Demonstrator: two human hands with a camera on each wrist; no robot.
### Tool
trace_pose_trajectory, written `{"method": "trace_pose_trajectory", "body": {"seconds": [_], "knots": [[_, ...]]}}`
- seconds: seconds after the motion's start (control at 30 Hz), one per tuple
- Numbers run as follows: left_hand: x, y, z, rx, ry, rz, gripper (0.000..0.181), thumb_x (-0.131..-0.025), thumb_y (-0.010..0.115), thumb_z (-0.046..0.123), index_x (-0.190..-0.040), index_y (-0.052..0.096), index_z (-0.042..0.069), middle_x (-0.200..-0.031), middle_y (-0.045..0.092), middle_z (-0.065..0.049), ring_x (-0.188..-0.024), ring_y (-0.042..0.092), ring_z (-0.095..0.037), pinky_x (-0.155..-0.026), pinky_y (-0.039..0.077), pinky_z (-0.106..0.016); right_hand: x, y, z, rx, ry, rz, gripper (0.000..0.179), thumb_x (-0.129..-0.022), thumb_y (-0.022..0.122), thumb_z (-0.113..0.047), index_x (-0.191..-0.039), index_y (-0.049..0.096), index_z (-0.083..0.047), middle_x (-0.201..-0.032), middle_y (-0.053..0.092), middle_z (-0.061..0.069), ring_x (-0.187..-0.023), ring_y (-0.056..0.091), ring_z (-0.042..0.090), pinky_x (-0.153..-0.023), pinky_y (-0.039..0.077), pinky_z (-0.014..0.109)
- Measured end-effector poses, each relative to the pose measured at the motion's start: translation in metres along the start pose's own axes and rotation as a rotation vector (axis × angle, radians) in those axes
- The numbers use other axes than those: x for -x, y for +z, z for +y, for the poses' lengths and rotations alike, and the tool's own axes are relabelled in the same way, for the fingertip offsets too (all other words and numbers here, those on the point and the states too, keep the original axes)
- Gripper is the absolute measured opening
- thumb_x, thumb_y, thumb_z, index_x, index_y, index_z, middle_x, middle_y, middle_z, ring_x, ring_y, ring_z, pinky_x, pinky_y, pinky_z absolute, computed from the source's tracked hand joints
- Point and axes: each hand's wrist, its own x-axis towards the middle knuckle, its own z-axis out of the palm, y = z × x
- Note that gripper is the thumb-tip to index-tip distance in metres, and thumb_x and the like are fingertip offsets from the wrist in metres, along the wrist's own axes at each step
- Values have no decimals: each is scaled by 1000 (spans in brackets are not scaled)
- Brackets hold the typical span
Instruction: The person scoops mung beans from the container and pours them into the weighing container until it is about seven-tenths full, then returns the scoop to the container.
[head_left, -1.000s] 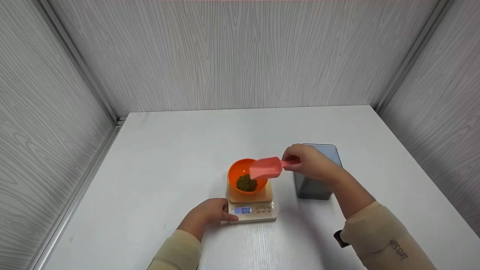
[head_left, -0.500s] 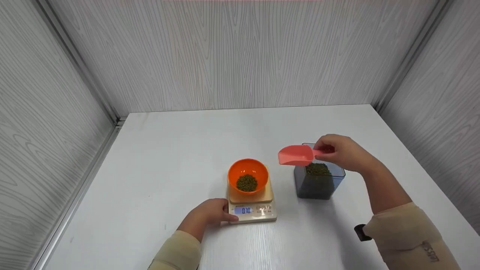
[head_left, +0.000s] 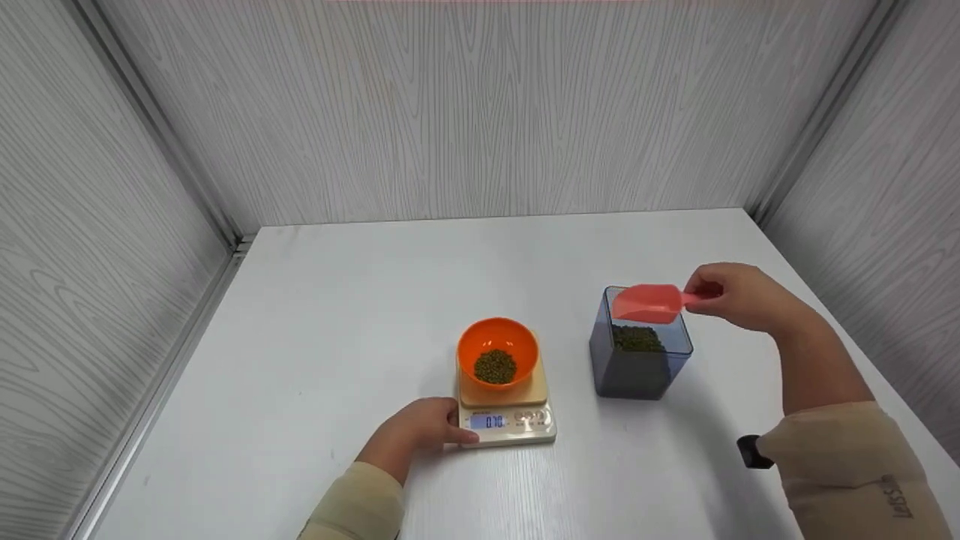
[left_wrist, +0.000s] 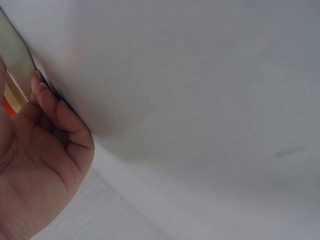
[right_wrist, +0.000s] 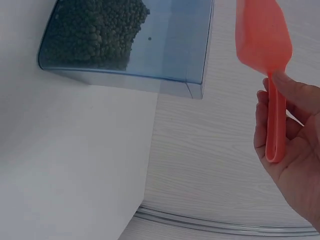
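Note:
My right hand (head_left: 742,295) grips the handle of a pink scoop (head_left: 646,304), which is over the clear bluish container (head_left: 600,352). In the right wrist view the visible bowl of the scoop (right_wrist: 262,35) looks bare. Small dark green beans or pellets (head_left: 637,339) lie inside the container. To its left an orange bowl (head_left: 480,337) stands on a digital kitchen scale (head_left: 517,433), holding a small heap of the same green pieces (head_left: 495,367). The display seems to read 0.70. My left hand (head_left: 421,429) holds the scale's front left corner, thumb on top and fingers along the side.
All of this stands on a white table (head_left: 322,300). Pale wood-grain panels rise at the back (head_left: 480,112), at the left (head_left: 82,225) and at the right (head_left: 877,225). Metal strips (head_left: 157,337) run along the panel edges.
My right hand has carried the scoop rightward from above the orange bowl to above the container. The display went from about 0.88 to 0.70. My left hand stays on the scale.

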Motion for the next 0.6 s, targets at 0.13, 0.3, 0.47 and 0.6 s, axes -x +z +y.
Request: {"method": "trace_pose_trajectory", "body": {"seconds": [0.13, 0.3, 0.47, 0.6], "knots": [[-1, 1, -1, 8, 1, -9, 38, -72, 73, 45, -77, 52, 14, -71, 49, 1, -73, 46, -17, -66, 35, -33, -2, -4, -1, 83, 25, -3, 6, -82, 62, -7, -88, 61, -5, -79, 57, 6, -74, 50, 22, -62, 42, 33], [1, 0, -1, 16, 1, -9, 36, -73, 73, 43, -77, 53, 14, -71, 49, 1, -73, 47, -17, -67, 35, -33, -9, 2, -12, 196, 39, -8, 4, -81, 58, -5, -83, 60, -2, -73, 55, 7, -70, 49, 23, -60, 42, 35], [0, 0, -1, 14, 4, -6, 37, -72, 73, 44, -77, 53, 14, -70, 49, 1, -72, 47, -17, -67, 36, -33, -15, 15, -25, 259, 92, -54, 7, -82, 58, -5, -83, 59, 2, -71, 57, 10, -67, 51, 24, -60, 44, 38], [-1, 1, -2, 14, 10, -2, 36, -72, 73, 44, -79, 53, 14, -71, 49, 1, -73, 47, -17, -67, 35, -33, -22, 27, -31, 287, 156, -56, 12, -83, 54, -5, -86, 58, 6, -73, 58, 14, -67, 52, 26, -61, 44, 39]]}}
